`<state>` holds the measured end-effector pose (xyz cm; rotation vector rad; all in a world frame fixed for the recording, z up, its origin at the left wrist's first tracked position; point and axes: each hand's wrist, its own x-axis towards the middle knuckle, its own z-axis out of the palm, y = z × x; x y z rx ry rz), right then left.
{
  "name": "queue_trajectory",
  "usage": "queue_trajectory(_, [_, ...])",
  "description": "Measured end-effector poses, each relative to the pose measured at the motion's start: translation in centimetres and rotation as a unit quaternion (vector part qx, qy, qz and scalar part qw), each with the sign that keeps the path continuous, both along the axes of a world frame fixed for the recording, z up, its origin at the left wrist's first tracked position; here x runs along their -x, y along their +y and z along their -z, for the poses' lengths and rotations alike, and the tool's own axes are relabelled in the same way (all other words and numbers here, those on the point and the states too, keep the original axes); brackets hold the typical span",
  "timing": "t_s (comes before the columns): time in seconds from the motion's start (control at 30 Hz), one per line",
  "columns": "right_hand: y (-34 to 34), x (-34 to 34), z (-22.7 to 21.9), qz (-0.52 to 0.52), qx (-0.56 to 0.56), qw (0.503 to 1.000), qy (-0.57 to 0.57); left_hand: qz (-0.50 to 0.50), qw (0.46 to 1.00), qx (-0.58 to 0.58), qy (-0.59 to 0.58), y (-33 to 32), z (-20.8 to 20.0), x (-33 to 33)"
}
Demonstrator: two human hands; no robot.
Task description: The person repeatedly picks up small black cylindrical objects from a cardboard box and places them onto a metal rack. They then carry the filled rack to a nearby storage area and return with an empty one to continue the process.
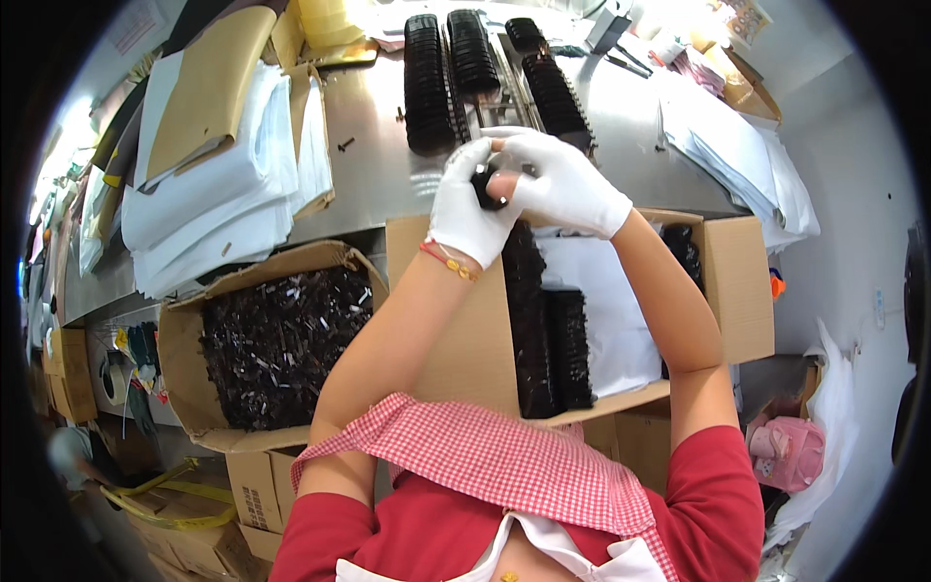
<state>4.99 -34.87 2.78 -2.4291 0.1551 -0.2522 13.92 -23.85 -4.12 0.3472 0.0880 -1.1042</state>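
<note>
My two hands meet in front of me over the near edge of the metal table, both in white gloves with bare fingertips. Between them is a small glossy black piece (488, 187), partly hidden by the fingers. My left hand (470, 209) is closed around it from the left. The thumb of my right hand (567, 179) presses against it from the right, with the fingers curled over the top. Just beyond stand rows of stacked black pieces (432, 87) on a metal rack, and a shorter row of black pieces (558, 97) lies to their right.
An open carton (184, 364) of loose glossy black pieces stands at left. Below my hands, another carton (739, 291) holds black rows and white sheets. Paper stacks (223, 175) overhang the table (364, 184) at left, and more papers (722, 136) lie at right.
</note>
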Motion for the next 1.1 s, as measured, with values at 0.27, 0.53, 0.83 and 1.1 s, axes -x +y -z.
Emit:
queue_trajectory(0.27, [-8.2, -10.0, 4.5, 0.174, -0.299, 0.935, -0.08, -0.125, 0.547, -0.341, -0.754, -3.1, 5.3, -0.5])
queue_trajectory(0.53, [-8.0, -12.5, 7.3, 0.087, -0.108, 0.976, -0.165, -0.011, 0.456, -0.387, -0.801, -2.6, 2.5, 0.8])
queue_trajectory(0.83, [-7.4, -10.7, 5.8, 0.06, 0.219, 0.95, -0.215, -0.084, 0.694, -0.322, -0.639, -3.2, 3.5, 0.1])
queue_trajectory(1.1, [-7.3, -5.6, 0.6, -0.016, 0.01, 0.999, -0.026, -0.044, 0.996, -0.076, -0.007, -3.4, -1.9, -0.7])
